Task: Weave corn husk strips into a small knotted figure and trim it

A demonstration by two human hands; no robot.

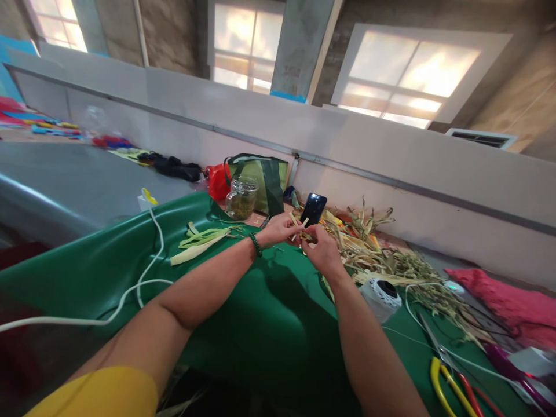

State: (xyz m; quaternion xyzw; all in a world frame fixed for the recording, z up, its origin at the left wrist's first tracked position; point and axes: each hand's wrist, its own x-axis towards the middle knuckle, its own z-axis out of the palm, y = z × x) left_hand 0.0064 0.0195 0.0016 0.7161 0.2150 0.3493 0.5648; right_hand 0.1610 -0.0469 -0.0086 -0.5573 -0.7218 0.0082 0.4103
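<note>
You pinch thin pale leaf strips (299,223) between the fingers of both hands, held up over the far part of the green sheet (243,313) on the table. Your left hand (278,230) nips one end. Your right hand (324,250) is curled around the other end. A dark phone (313,207) stands just behind, with a glass jar (242,197) to the left and a pile of dry leaves (382,258) to the right. The strips look dry, so I think they could snap or slip if you pull hard. A loose end could also knock the phone. Your right hand hides its own fingertips, and the strips are too small to count.
</note>
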